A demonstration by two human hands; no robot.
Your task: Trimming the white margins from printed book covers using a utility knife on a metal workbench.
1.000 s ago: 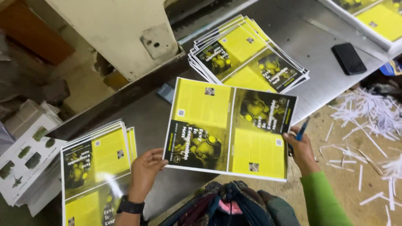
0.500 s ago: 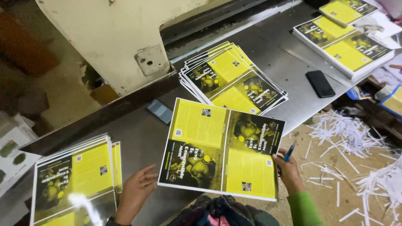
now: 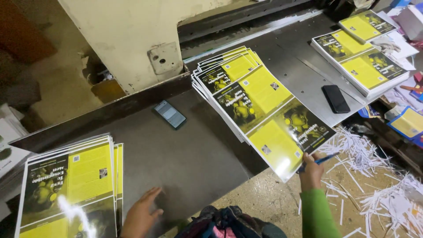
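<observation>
My right hand point(image 3: 311, 172), at the end of a green sleeve point(image 3: 318, 216), reached up from the lower edge of the view and gripped the near corner of a yellow-and-black printed sheet point(image 3: 269, 115). The fingers were curled closed around that corner together with a blue pen point(image 3: 324, 159), which stuck out to the right, roughly level. I could not tell exactly how fingers and thumb shared the paper and the pen.

The sheet lay on top of a fanned stack of matching sheets point(image 3: 210, 74) at the centre of the grey metal table point(image 3: 194, 154). Its long axis ran diagonally, from the far left near the cream machine housing point(image 3: 128, 39) down to the near right, where its held corner overhung the table edge.

My left hand point(image 3: 140, 215) rested palm down on the bare table, fingers loosely spread and pointing away from me, holding nothing, just beside a second pile of the same sheets point(image 3: 70, 185) at the lower left.

A phone with a lit screen point(image 3: 169, 114) lay between the two piles, and a dark phone point(image 3: 335, 98) lay to the right of the central stack. Further stacks of the same print point(image 3: 359, 55) sat at the far right. White paper trimmings point(image 3: 365, 154) littered the floor below.
</observation>
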